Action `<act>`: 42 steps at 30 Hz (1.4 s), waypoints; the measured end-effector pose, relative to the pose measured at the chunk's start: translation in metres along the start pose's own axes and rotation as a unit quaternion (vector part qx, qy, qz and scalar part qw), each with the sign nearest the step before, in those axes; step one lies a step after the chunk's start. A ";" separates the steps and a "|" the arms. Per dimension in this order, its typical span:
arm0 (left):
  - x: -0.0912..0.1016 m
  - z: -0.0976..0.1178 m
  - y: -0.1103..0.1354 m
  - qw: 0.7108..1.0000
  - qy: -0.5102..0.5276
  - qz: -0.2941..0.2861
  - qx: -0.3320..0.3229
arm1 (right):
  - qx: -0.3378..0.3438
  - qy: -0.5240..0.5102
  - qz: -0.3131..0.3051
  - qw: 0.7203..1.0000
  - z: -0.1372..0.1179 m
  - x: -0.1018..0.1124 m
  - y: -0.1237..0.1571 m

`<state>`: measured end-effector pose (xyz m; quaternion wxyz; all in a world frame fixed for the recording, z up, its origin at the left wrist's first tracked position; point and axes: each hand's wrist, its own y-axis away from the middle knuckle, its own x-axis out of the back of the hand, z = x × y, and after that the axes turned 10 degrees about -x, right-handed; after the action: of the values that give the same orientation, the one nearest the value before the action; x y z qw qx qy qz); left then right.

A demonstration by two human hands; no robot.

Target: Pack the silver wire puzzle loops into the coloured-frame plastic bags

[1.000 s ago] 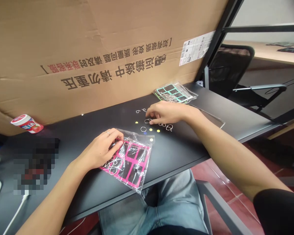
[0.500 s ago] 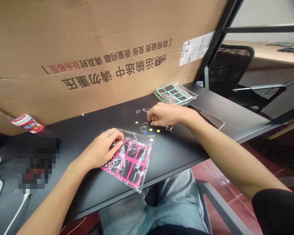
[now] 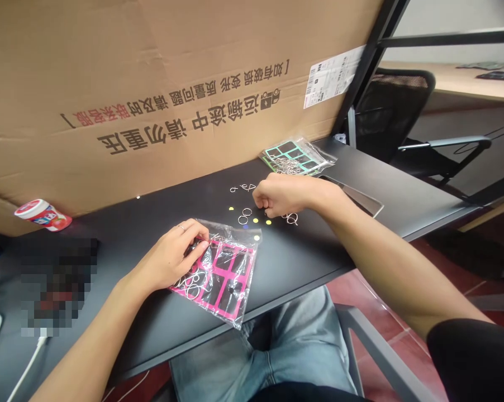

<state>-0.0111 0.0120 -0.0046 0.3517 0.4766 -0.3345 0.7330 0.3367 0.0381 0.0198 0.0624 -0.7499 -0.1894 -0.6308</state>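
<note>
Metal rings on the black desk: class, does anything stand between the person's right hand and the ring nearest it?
Nothing visible does. The metal ring lies just beside the curled fingers of the right hand, with only the black desk around it.

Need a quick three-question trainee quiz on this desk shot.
1. Multiple choice: what colour is the frame inside the plastic bag under the left hand?
A) pink
B) white
C) orange

2. True or false: loose metal rings lie on the black desk near the right hand.

3. Fill in the blank: one finger of the left hand wears a ____.

Key:
1. A
2. True
3. finger ring
</note>
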 end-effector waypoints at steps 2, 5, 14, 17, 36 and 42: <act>0.000 0.000 0.000 1.000 0.000 -0.001 0.001 | 0.001 0.008 0.010 1.000 0.001 -0.003 -0.003; 0.000 0.001 0.000 1.000 -0.003 0.001 0.000 | 0.002 0.007 0.015 1.000 0.005 -0.004 -0.006; 0.000 0.001 0.002 1.000 -0.014 0.005 -0.013 | 0.119 -0.385 0.200 0.893 -0.036 -0.019 -0.006; -0.001 0.001 0.003 0.999 -0.031 0.014 -0.021 | 0.179 -0.416 0.147 0.879 -0.065 -0.035 -0.007; -0.005 -0.002 0.005 0.998 -0.012 0.056 0.005 | -0.014 -0.144 -0.160 0.977 0.013 0.013 0.010; -0.003 -0.001 0.005 0.998 -0.007 0.055 0.005 | 0.042 -0.186 -0.134 0.972 0.006 0.007 0.003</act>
<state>-0.0145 0.0093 -0.0089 0.3064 0.4641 -0.3592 0.7495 0.3441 0.0383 0.0261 -0.0277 -0.8187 -0.3228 -0.4741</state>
